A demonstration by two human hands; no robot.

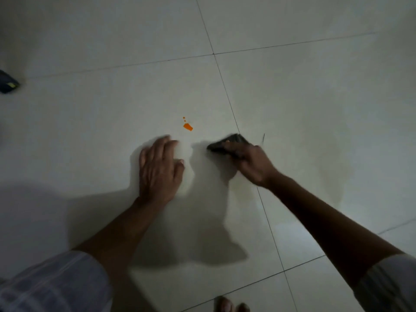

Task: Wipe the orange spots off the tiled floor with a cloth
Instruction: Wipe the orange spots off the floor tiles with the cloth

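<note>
At the far left edge a small dark object with a yellowish patch [8, 83] lies on the pale, glossy tiled floor [112, 97], too dim and cropped to identify. Lower left, a light striped sleeve [51, 284] covers the upper part of the person's left arm, whose bare forearm reaches forward to the left hand [159, 167] — it lies palm down on the tile, fingers straight and close together, the thumb slightly apart on its right side, holding nothing. Just beyond and to the right of its fingertips sit the orange spots [188, 126]: one larger angular blotch with two tiny dots just above it, all on the same tile as the left hand and near the dark grout line that runs down toward the right. Further right, the right hand [249, 163] curls its fingers round a dark, crumpled cloth [227, 144], which rests against the floor beside that grout line — close to the orange spots but apart from them. The right forearm stretches back to a pale sleeve [391, 282] at the lower right corner. At the bottom edge, right of centre, the toes of a bare foot [229, 306] show.
</note>
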